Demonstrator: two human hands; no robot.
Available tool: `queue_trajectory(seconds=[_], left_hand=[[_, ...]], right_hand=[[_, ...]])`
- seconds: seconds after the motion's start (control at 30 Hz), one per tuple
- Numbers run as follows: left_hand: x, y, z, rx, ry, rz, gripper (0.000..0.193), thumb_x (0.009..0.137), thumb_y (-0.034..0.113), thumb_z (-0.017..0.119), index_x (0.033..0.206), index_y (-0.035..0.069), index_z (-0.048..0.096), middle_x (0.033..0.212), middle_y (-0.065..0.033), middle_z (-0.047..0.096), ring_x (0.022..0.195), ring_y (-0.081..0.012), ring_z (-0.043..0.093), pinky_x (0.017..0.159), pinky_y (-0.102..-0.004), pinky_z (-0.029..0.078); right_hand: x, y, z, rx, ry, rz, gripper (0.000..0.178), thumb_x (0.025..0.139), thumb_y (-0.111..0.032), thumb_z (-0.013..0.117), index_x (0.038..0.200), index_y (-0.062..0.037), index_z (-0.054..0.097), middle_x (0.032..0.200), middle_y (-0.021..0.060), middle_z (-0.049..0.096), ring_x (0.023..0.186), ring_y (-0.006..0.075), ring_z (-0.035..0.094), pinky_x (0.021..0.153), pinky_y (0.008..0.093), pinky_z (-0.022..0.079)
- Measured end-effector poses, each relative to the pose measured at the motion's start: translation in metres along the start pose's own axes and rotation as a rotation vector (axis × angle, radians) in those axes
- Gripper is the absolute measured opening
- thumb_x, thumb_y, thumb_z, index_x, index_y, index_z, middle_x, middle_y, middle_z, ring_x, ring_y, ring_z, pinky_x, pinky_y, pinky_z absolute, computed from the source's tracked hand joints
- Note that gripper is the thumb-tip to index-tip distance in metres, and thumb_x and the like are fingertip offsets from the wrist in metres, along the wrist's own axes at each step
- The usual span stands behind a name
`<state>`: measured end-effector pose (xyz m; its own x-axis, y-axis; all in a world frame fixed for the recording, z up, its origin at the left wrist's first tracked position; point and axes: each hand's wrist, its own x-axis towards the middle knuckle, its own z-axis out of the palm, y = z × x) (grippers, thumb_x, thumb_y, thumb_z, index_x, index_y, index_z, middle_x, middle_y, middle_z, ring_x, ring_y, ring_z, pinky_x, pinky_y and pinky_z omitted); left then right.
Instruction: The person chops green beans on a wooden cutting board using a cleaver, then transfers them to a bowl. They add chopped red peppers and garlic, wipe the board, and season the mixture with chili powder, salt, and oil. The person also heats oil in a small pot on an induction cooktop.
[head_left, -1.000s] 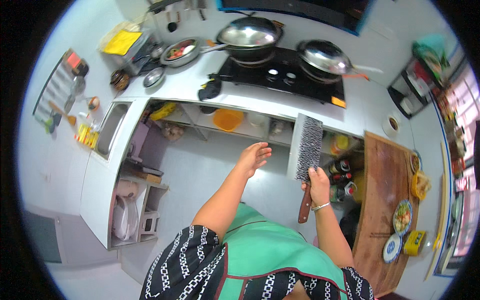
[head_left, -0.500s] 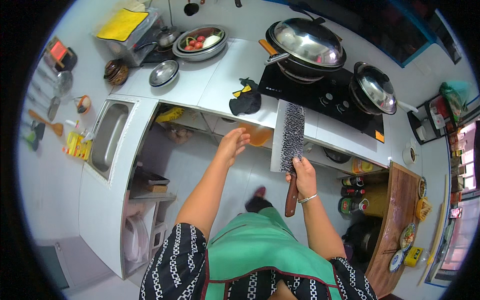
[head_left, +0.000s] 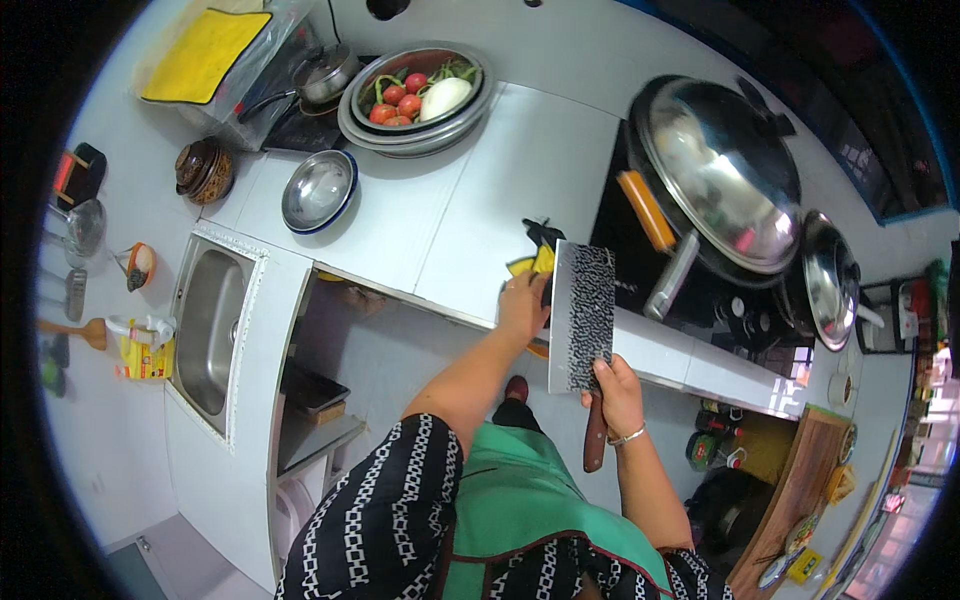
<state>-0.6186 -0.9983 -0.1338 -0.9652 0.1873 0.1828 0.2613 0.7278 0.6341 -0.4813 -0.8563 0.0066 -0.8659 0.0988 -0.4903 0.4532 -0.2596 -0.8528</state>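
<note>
Worktop: white, running across the view, its bare stretch (head_left: 545,150) lying between the bowls and the hob.
Hob: black glass (head_left: 690,310), under two lidded pans.
Lidded wok: big and shiny-domed (head_left: 725,175), nearest the hands.
Stacked bowls: metal (head_left: 405,148), toward the back, tomatoes and greens inside.
Cleaver: here it is (head_left: 583,320), held up before the worktop's front edge, blade away from the body, brown handle down.
Right hand: wrapped firmly round the handle's top (head_left: 617,393), thumb against the blade's base.
Left hand: reaching over the edge (head_left: 522,308), fingers on the cloth; how tightly they close, I cannot tell.
Cloth: black and yellow, crumpled (head_left: 543,234), just beside the blade.
</note>
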Motion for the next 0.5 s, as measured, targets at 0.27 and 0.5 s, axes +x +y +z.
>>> queue_trajectory(seconds=[0.27,0.5], left_hand=[[-0.022,-0.119,-0.16,-1.083,-0.259,-0.717,0.047,0.074,0.011,0.062,0.119,0.002,0.053,0.108,-0.0131,0.06,0.095,-0.0285,0.061,0.085,-0.0376,0.049],[-0.114,-0.231,-0.465,-1.4,0.454,-0.348,0.044,0.077,0.005,0.048,0.12,-0.003,0.046,0.11,-0.0147,0.058,0.098,-0.0227,0.06,0.086,-0.0331,0.05]], right_hand=[[0.055,-0.014,0.149,-0.157,-0.08,-0.055,0.014,0.093,-0.016,0.05,0.092,-0.0027,0.051,0.076,0.0026,0.058,0.053,0.0089,0.052,0.046,0.0217,0.044],[0.067,-0.002,0.435,-0.704,-0.296,-0.527,0.027,0.08,-0.008,0.061,0.104,-0.0023,0.049,0.069,0.0015,0.05,0.058,0.0111,0.047,0.054,0.0264,0.042]])
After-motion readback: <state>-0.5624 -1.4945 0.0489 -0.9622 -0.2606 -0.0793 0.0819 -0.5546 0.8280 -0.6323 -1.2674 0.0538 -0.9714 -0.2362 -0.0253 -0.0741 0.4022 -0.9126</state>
